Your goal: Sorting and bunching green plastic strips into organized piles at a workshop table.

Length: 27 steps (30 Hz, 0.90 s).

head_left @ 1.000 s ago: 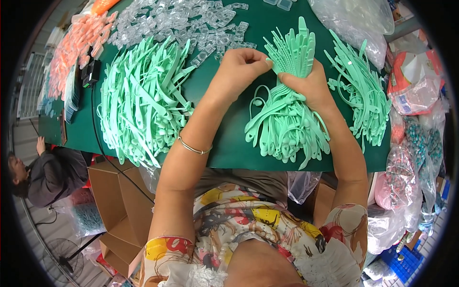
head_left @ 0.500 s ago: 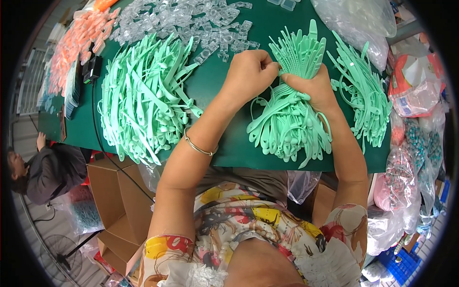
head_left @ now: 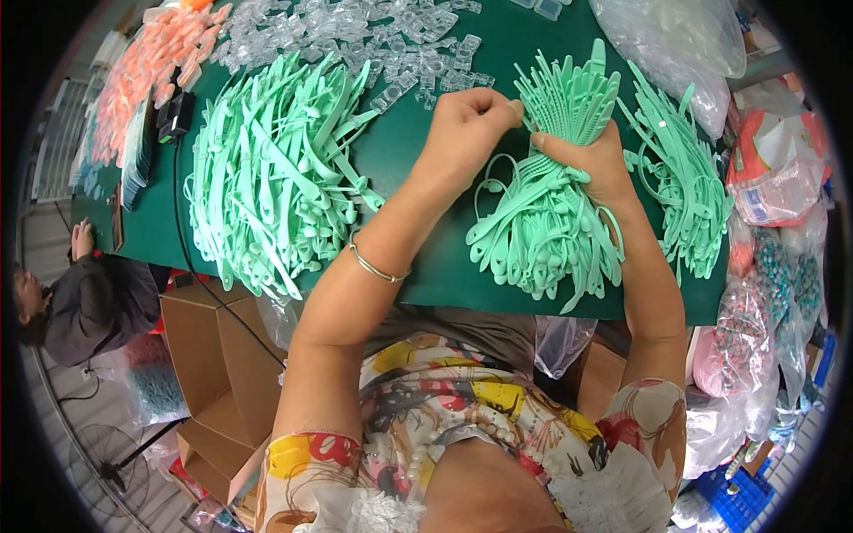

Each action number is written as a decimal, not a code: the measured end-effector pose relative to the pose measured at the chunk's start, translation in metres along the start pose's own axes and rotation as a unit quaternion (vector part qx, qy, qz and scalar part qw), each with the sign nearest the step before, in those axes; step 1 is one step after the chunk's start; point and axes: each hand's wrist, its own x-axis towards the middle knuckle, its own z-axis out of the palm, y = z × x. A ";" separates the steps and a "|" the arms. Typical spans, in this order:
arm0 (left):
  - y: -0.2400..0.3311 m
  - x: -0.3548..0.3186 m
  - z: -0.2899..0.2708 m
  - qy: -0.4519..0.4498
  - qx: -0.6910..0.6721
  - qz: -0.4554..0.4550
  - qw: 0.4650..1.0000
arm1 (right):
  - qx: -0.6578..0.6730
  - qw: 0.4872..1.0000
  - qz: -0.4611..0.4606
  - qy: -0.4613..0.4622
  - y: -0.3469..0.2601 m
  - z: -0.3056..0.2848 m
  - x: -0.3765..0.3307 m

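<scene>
A: Hands, state?

B: My right hand (head_left: 597,160) is closed around a fanned bundle of mint-green straps (head_left: 569,98), upright over the green table (head_left: 418,169). My left hand (head_left: 466,120) pinches at the bundle's left edge, fingertips together.

A: Surroundings?

B: Loose strap heap (head_left: 542,235) lies under my right wrist. Larger heap (head_left: 267,178) to the left, clear plastic buckles (head_left: 373,40) beyond, orange pieces (head_left: 138,80) far left.

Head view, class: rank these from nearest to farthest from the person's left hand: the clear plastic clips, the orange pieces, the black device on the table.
1. Clear plastic clips: just above and left of the left hand.
2. Black device: farther left, beyond the big green strap pile.
3. Orange pieces: far upper-left corner of the table.
</scene>
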 end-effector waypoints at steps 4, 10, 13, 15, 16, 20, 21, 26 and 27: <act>0.003 0.000 -0.006 0.016 -0.072 0.028 0.997 | 0.004 0.999 0.034 0.019 -0.003 0.001 -0.001; -0.012 0.014 -0.015 0.049 0.229 0.101 0.967 | 0.115 0.988 0.089 0.054 -0.009 0.000 -0.003; -0.017 0.021 -0.015 0.105 0.343 0.144 0.922 | 0.134 0.984 0.107 0.056 -0.008 -0.002 -0.001; -0.022 0.027 -0.010 0.107 0.380 0.187 0.900 | 0.147 0.982 0.109 0.050 -0.007 -0.003 -0.001; -0.024 0.028 -0.009 0.110 0.415 0.229 0.874 | 0.147 0.982 0.108 0.050 -0.007 -0.003 -0.002; -0.015 0.028 -0.012 0.144 0.425 0.218 0.867 | 0.143 0.984 0.092 0.053 -0.006 -0.004 -0.002; -0.014 0.029 -0.019 0.150 0.455 0.206 0.853 | 0.141 0.984 0.088 0.056 -0.005 -0.004 -0.002; -0.018 0.028 -0.023 0.149 0.549 0.229 0.790 | 0.142 0.984 0.097 0.049 -0.009 -0.003 -0.003; -0.019 0.029 -0.022 0.149 0.549 0.229 0.790 | 0.144 0.984 0.096 0.048 -0.008 -0.002 -0.003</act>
